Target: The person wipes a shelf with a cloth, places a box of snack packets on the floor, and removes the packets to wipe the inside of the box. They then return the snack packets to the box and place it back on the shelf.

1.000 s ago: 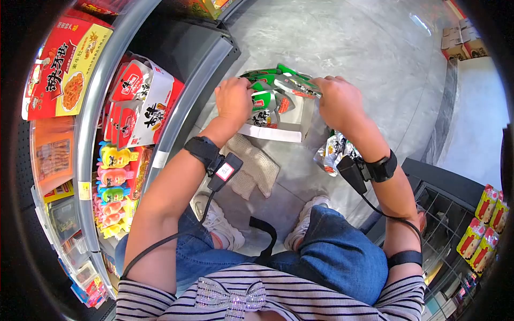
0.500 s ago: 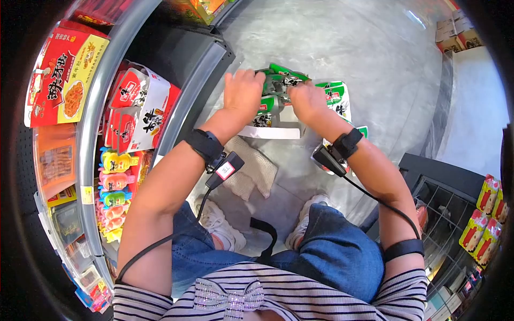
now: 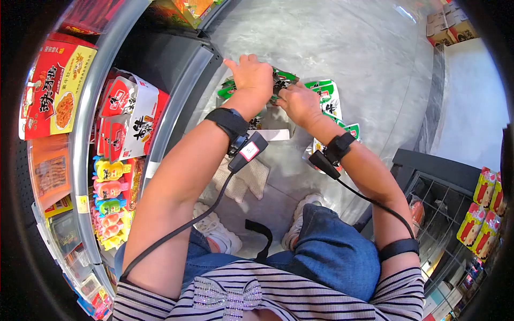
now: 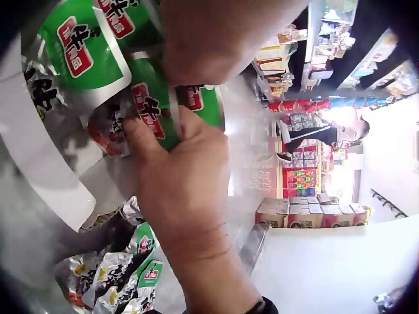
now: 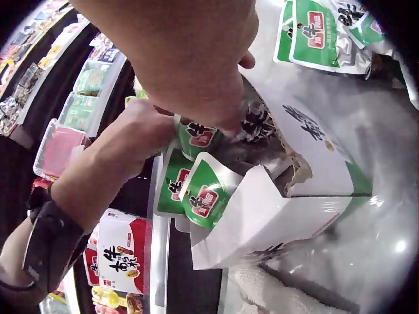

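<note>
One second on, the right hand has come in from the white carton's three o'clock and pinches a green pouch over its mouth, so both hands now seem given to the same pouches. The left hand sits at eleven o'clock, fingers hidden; its grip cannot be told. Loose pouches lie at three o'clock.

Left grip partly hidden behind right grip, green packet cut off above
</note>
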A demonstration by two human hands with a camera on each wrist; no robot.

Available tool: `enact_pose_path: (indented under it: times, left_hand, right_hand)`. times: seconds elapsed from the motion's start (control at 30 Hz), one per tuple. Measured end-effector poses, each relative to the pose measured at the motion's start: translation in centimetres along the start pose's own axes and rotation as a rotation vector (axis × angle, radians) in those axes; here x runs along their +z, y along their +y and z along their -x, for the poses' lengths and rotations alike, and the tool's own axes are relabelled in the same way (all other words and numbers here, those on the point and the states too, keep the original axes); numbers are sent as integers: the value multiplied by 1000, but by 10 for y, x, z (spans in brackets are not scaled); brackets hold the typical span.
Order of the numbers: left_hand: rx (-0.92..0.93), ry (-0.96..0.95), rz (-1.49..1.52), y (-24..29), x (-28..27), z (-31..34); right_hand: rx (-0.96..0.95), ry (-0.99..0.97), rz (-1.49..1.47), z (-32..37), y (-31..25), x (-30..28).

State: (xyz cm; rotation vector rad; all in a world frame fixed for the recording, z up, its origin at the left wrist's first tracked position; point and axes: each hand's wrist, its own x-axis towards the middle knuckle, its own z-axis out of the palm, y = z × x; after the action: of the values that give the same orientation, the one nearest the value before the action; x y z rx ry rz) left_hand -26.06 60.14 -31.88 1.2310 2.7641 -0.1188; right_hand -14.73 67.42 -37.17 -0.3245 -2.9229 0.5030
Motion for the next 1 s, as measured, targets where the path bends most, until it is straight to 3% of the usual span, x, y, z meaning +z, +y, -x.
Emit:
enact_pose_path:
  times: [0.2, 0.3, 0.4, 0.5, 0.6, 0.7, 0.8, 1.0]
  left_hand:
    - [-96, 102, 238, -6, 29, 5]
    - [31, 348, 481, -20, 40, 2]
    - [128, 198, 493, -29, 35, 1]
    - [142, 61, 230, -21, 23, 2]
    - [159, 147, 86, -18, 19, 2]
    - [119, 103, 48, -20, 15, 3]
    - [107, 25, 122, -24, 14, 4]
    - [45, 133, 430, -36, 25, 8]
  right_hand:
    - [-188, 62, 73, -3, 5, 4]
    - [-68, 34, 49, -6, 5, 3]
    - [-56, 18, 83, -7, 3, 1]
    - [-55, 28, 90, -5, 1, 3]
    - [-34, 23, 74, -5, 1, 3]
    - [-25, 7, 62, -4, 2, 1]
    - [-18, 17, 54, -4, 1, 0]
    - [-19, -39, 83, -3, -6, -13]
